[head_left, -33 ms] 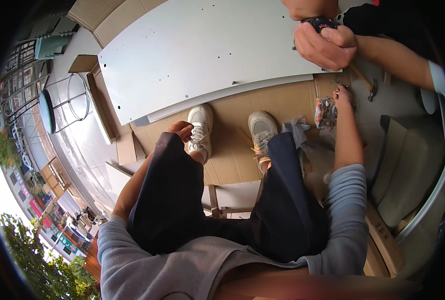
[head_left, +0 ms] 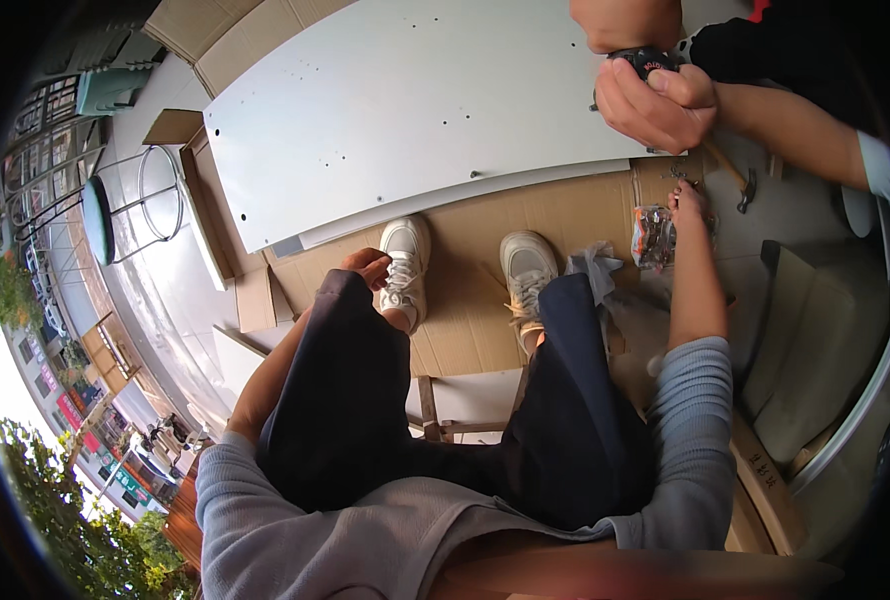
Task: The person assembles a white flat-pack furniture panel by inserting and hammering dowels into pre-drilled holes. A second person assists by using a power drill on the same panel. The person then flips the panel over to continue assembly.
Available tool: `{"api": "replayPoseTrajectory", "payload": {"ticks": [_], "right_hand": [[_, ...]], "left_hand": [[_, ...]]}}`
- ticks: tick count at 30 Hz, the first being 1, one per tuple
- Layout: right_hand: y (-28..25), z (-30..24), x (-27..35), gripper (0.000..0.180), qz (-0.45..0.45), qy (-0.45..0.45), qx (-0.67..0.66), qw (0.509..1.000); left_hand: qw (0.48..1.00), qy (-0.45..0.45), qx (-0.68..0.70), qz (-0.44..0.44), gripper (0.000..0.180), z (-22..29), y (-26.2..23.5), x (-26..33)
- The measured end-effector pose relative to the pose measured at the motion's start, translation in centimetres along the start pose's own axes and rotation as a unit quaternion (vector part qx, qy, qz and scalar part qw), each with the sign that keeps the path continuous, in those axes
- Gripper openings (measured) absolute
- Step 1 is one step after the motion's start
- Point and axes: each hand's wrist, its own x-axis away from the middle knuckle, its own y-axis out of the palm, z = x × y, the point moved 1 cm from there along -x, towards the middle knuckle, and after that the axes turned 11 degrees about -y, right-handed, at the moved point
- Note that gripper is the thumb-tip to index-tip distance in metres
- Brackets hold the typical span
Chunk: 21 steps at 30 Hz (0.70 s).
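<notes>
My left hand (head_left: pixel 367 266) rests by my left knee, beside the white shoe (head_left: pixel 403 262). Its fingers are loosely bent and hold nothing that I can see. At the right, my right hand (head_left: pixel 687 203) reaches down to the cardboard, fingers pinched together beside small metal fittings (head_left: pixel 678 172). Whatever they hold is too small to make out. A clear plastic bag of hardware (head_left: pixel 652 238) lies against that hand. Beyond my feet lies a white panel (head_left: pixel 365 120) with drilled holes. Another person's hands (head_left: pixel 655 105) grip a black round-ended tool (head_left: pixel 647 62) over its right end.
A hammer (head_left: pixel 743 188) lies right of the fittings. Cardboard sheet (head_left: pixel 465 325) covers the floor under my shoes. Crumpled clear plastic (head_left: pixel 595 268) sits by my right knee. A round stool (head_left: pixel 97 220) stands at the left, and long cartons (head_left: pixel 765 490) lie at the lower right.
The whole view has shifted slightly, so the panel and the other person's hands appear a little lower and farther right. Both my hands keep nearly the same pose.
</notes>
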Motion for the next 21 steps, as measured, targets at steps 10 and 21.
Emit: {"api": "replayPoseTrajectory", "payload": {"ticks": [10,21], "right_hand": [[-0.6,1.9,-2.6,0.022,0.063,-0.342,0.554,0.756],[0.6,0.2,3.6,0.028,0.071,-0.324,0.538,0.775]], "left_hand": [[1.000,0.010,0.009,-0.014,0.035,-0.6,0.2,0.2],[0.999,-0.010,-0.015,-0.041,0.030,-1.9,-0.8,-1.7]]}}
